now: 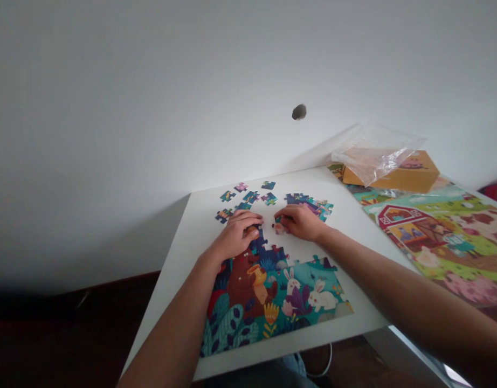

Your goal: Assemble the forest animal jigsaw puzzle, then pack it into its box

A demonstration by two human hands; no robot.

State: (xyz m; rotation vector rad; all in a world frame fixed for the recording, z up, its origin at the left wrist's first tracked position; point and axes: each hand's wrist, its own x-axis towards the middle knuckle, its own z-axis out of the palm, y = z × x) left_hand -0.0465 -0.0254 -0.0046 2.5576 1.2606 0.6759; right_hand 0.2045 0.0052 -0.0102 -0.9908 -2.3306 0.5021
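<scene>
A partly joined puzzle [252,302] with a brown bear and white rabbits lies near the front edge of the white table. My left hand [239,233] rests on its upper left part, fingers spread a little over the pieces. To the right, beyond the puzzle's top edge, my right hand [299,221] has its fingertips closed on a small puzzle piece [279,227] at the table surface. Several loose pieces [252,197] are scattered behind my left hand. Just behind my right hand is a cluster of pieces [297,199], partly hidden by it.
On the right lies a finished farm picture puzzle [446,237]. Behind it sit a yellow-brown box [414,175] and a crumpled clear plastic bag [370,153]. The white wall [151,108] has a round hole [299,112] and stands behind the table [184,237].
</scene>
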